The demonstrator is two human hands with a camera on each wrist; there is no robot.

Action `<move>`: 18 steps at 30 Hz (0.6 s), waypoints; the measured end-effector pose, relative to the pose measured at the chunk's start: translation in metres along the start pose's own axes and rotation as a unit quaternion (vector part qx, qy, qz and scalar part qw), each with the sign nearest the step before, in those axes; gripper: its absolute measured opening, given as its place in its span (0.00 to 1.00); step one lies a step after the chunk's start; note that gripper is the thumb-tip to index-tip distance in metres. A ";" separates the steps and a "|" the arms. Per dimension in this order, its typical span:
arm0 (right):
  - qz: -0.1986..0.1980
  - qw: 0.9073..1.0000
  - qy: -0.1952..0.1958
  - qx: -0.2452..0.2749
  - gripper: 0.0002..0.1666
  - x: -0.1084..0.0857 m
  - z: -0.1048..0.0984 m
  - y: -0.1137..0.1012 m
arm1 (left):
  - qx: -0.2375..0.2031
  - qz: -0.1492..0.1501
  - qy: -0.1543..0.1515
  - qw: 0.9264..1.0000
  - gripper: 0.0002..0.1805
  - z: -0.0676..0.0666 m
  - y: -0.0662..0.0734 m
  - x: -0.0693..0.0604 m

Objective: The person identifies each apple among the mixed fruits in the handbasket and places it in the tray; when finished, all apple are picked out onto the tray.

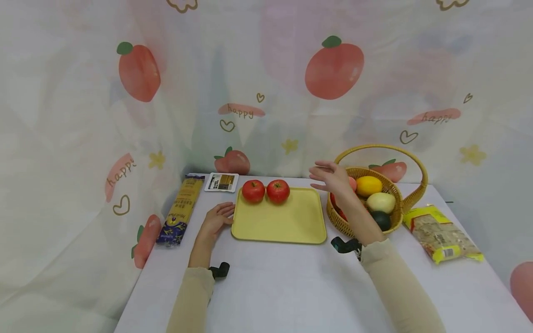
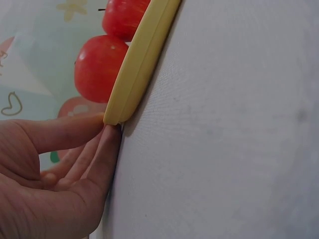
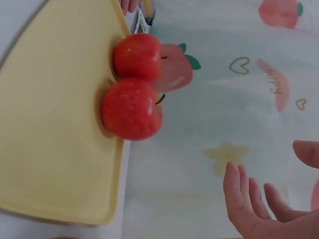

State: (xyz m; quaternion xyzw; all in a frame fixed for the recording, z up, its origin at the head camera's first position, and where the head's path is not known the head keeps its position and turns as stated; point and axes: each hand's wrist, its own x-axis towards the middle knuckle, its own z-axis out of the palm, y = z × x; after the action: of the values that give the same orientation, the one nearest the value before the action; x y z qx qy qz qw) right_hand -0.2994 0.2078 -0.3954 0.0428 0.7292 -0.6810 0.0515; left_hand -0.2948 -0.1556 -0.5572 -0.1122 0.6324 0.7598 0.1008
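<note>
Fingers (image 2: pixel 102 159) of the left hand (image 1: pixel 214 222) lightly pinch the yellow tray (image 1: pixel 278 224) on the worktop (image 1: pixel 270 286), the right hand (image 1: pixel 334 179) hangs spread near the basket (image 1: pixel 339 224), and I judge the tray light, stiff, best held at both short ends lest its red apples (image 1: pixel 278 191) roll.

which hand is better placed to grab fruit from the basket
Probably the right hand: it's empty and close to the basket, while the left hand pinches the tray at its left edge.
</note>
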 end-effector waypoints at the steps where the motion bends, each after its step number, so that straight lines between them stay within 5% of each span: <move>1: -0.002 1.000 -0.002 -0.005 0.37 -0.002 -0.004 -0.001 | -0.001 0.000 -0.001 1.000 0.39 0.000 0.000 0.000; 18: -0.031 0.995 -0.026 -0.087 0.38 -0.022 -0.060 -0.012 | 0.006 -0.009 0.001 1.000 0.39 0.001 0.002 -0.003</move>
State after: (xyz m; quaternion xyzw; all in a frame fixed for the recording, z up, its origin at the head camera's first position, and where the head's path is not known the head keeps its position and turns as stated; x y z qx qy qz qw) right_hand -0.2805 0.2674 -0.3766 -0.0020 0.7853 -0.6169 0.0525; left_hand -0.2930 -0.1549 -0.5540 -0.1180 0.6362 0.7548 0.1080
